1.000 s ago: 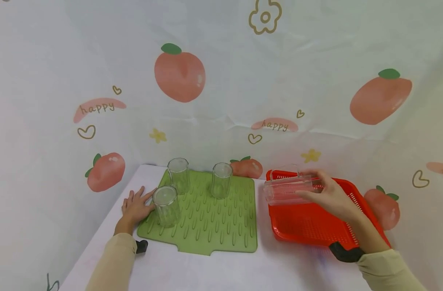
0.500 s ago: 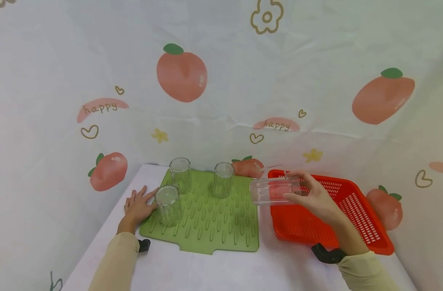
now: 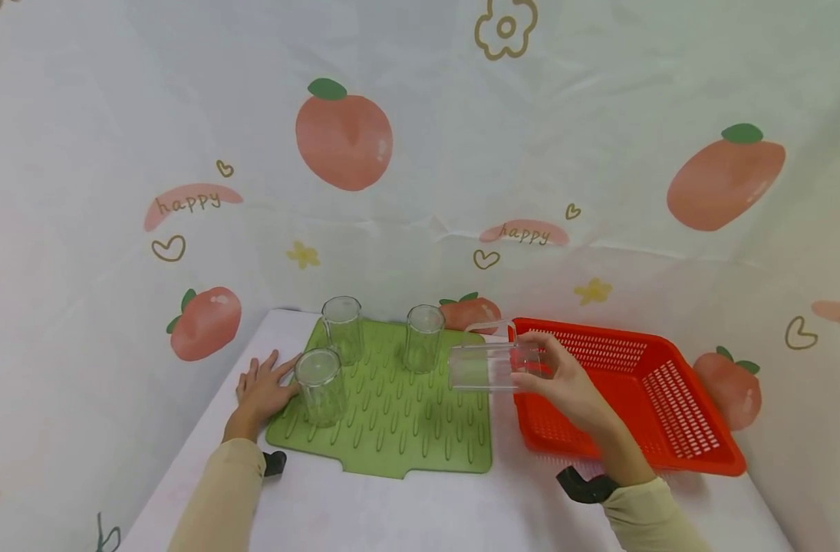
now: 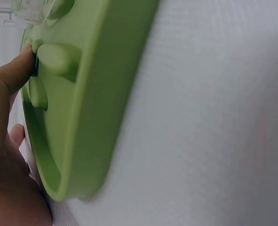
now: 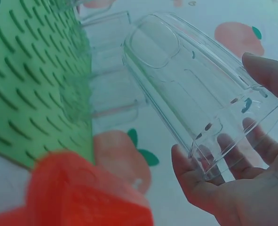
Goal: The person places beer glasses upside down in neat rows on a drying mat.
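Observation:
My right hand (image 3: pixel 561 383) grips a clear glass mug (image 3: pixel 480 368) by one end. It lies sideways in the air, handle upward, overlapping the right edge of the green drying mat (image 3: pixel 406 429) in the head view. The right wrist view shows the thumb on one side of this mug (image 5: pixel 176 75) and the fingers curled round the other. My left hand (image 3: pixel 259 395) rests at the mat's left edge with fingers spread, its thumb side touching the mat. Three more clear glasses stand on the mat: one front left (image 3: pixel 321 387), one back left (image 3: pixel 344 330), one back middle (image 3: pixel 424 339).
To the right of the mat is a red plastic basket (image 3: pixel 696 452) with perforated walls, below and behind my right forearm. A white cloth with fruit prints (image 3: pixel 420 192) hangs at the back and sides. The white tabletop (image 3: pixel 406 514) shows in front of the mat.
My right hand has carried the sideways mug left, from above the red basket to the mat's right edge. My left hand and the three standing glasses stay in place.

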A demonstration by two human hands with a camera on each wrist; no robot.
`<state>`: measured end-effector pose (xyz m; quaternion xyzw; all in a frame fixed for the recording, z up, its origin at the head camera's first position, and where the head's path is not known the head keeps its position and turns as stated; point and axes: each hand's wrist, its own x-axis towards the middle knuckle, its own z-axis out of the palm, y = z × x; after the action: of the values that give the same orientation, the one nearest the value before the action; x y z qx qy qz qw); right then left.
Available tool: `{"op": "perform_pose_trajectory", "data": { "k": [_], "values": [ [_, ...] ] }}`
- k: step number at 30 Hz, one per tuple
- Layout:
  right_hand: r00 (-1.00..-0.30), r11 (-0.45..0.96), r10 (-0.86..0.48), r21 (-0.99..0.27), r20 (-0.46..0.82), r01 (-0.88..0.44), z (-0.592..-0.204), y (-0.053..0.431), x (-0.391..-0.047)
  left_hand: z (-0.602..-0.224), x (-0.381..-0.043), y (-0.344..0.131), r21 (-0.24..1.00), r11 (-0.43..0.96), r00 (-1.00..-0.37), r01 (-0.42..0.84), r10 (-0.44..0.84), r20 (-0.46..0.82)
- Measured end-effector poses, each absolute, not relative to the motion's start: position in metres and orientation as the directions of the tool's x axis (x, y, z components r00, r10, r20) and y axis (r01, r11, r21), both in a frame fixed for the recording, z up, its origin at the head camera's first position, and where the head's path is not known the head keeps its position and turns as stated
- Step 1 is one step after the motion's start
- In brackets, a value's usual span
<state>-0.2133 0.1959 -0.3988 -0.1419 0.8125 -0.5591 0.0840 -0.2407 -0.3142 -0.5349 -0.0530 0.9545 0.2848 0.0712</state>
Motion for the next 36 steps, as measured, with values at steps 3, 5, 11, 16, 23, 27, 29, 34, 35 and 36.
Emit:
{"op": "perform_pose_trajectory", "data": {
  "k": [3,5,11,16,23,27,29,34,35,36],
  "values": [
    [-0.938,0.309,-0.345,-0.941,0.022,-0.135,-0.408,0.190,-0.212,-0.535,-0.241,-0.313,0.549,0.825,-0.986,-0.133,-0.054,-0.159],
    [-0.937,0.300,-0.348,-0.945,0.016,-0.128,-0.414,0.186,-0.210,-0.537,-0.241,-0.312,0.559,0.818,-0.986,-0.134,-0.054,-0.157],
    [-0.941,0.245,-0.338,-0.966,-0.003,-0.085,-0.433,0.167,-0.213,-0.544,-0.242,-0.316,0.556,0.820,-0.986,-0.136,-0.058,-0.155],
    [-0.933,0.182,-0.359,-0.981,-0.002,-0.069,-0.445,0.150,-0.213,-0.542,-0.242,-0.318,0.549,0.824,-0.984,-0.143,-0.059,-0.168],
    [-0.929,0.154,-0.368,-0.984,0.031,-0.094,-0.454,0.129,-0.210,-0.536,-0.240,-0.316,0.533,0.832,-0.980,-0.155,-0.061,-0.189],
    [-0.936,0.146,-0.351,-0.987,0.012,-0.067,-0.455,0.121,-0.207,-0.536,-0.241,-0.316,0.538,0.827,-0.979,-0.163,-0.069,-0.191],
    [-0.941,0.137,-0.339,-0.989,0.001,-0.051,-0.455,0.118,-0.206,-0.535,-0.243,-0.317,0.535,0.831,-0.982,-0.151,-0.064,-0.177],
    [-0.943,0.089,-0.332,-0.995,0.012,-0.044,-0.458,0.111,-0.208,-0.527,-0.245,-0.326,0.552,0.823,-0.985,-0.134,-0.052,-0.162],
    [-0.942,0.075,-0.335,-0.996,0.018,-0.046,-0.459,0.109,-0.209,-0.524,-0.245,-0.328,0.574,0.807,-0.984,-0.141,-0.051,-0.169],
    [-0.941,0.068,-0.337,-0.996,0.023,-0.049,-0.460,0.108,-0.209,-0.521,-0.245,-0.330,0.603,0.783,-0.982,-0.155,-0.056,-0.180]
  ]
}}
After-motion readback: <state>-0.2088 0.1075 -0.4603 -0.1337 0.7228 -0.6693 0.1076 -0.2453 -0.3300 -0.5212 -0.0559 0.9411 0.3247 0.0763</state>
